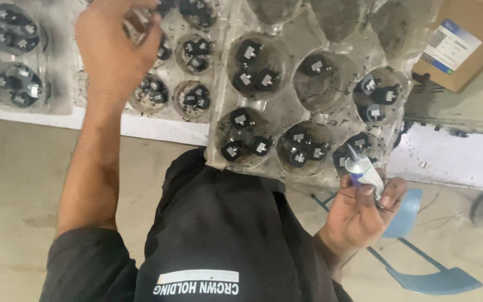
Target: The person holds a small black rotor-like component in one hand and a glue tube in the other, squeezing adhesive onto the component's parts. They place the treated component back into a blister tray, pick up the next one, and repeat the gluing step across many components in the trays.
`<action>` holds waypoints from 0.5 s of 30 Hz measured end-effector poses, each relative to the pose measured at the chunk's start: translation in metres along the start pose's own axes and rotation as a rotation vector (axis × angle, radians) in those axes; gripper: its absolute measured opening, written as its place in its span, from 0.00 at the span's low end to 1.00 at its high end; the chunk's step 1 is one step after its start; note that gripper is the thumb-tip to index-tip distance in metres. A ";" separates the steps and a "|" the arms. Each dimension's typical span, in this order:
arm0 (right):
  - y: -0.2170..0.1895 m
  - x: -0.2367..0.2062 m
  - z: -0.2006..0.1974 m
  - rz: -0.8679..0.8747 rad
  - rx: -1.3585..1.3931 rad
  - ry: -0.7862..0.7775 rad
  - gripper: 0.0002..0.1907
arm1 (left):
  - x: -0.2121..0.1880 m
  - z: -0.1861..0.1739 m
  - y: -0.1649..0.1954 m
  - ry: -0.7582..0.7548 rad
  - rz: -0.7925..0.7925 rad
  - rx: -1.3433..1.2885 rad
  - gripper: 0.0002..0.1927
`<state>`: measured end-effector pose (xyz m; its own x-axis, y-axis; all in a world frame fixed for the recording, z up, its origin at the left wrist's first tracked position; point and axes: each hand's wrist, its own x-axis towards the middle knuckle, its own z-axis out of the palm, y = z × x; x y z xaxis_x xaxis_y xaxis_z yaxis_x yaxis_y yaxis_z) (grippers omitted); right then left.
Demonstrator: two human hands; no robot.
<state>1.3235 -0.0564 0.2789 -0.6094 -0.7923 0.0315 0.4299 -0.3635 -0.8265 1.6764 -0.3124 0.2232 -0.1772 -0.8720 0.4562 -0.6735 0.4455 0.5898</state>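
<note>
A: Start at the left edge. What lies there?

B: A clear plastic tray (57,67) with round cups, each cup holding a few small black parts with silver tabs (18,89). It sits well to the left of the middle tray, on a white bench (454,162).

A: And the left hand?

B: The left hand (113,50) is raised over a second cupped tray (180,84), just left of the middle tray. Its fingers are curled in toward the thumb, pinched near the top edge of the view. I cannot tell whether anything sits between the fingertips; they are partly cut off.

A: The middle tray itself?

B: The middle tray (292,109) is larger, grimy, with deep cups. Most cups hold two to four black parts (252,67); the far cups look bare. Its near edge overhangs the bench, just above the person's dark shirt (219,235).

A: Now the right hand.

B: The right hand (364,210) is below the middle tray's near right corner, closed around a small white and blue tube (364,168). Thumb and fingers wrap the tube's body, and its nozzle points up toward the corner cup.

A: Anything farther right?

B: A cardboard box (465,45) with a label, beyond the middle tray's far right corner, and a blue stool frame (420,274) on the floor below it.
</note>
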 end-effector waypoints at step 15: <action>0.035 -0.012 0.050 0.155 0.068 -0.196 0.15 | -0.127 0.048 -0.125 -0.374 -0.100 0.323 0.16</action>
<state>1.3795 -0.0843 0.2774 -0.3947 -0.9186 0.0214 0.5562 -0.2574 -0.7902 1.7487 -0.2670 0.0594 -0.3056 -0.9466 0.1027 -0.8776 0.3219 0.3552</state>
